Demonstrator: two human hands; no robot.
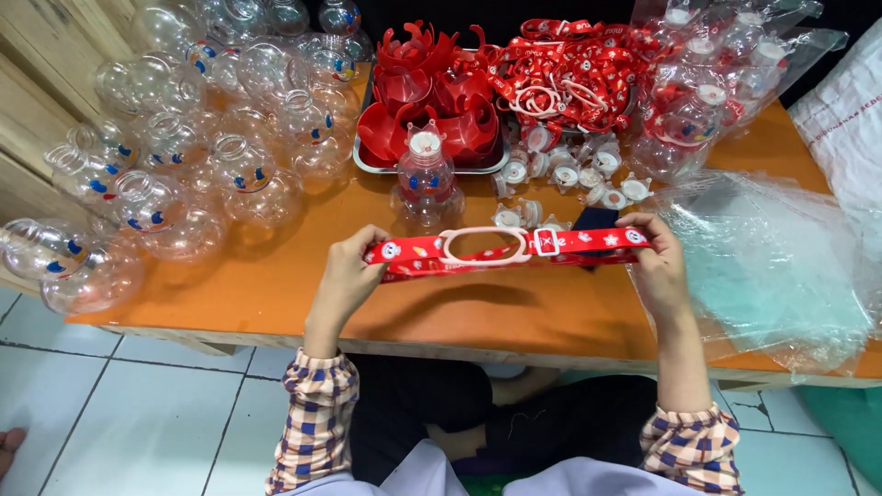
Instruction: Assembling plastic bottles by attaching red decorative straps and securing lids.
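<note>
Strap: red strap (501,250) pulled taut above the counter (276,285), so I see its white ring.
Hands: my left hand (344,276) and right hand (657,262) each pinch closed on one strap end.

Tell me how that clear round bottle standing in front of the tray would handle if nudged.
The clear bottle looks like thin empty plastic, so probably light and easily shoved. Its bulbous body over a narrow cap suggests it may tip. Once down, the round shape would likely roll across the orange table.
</note>
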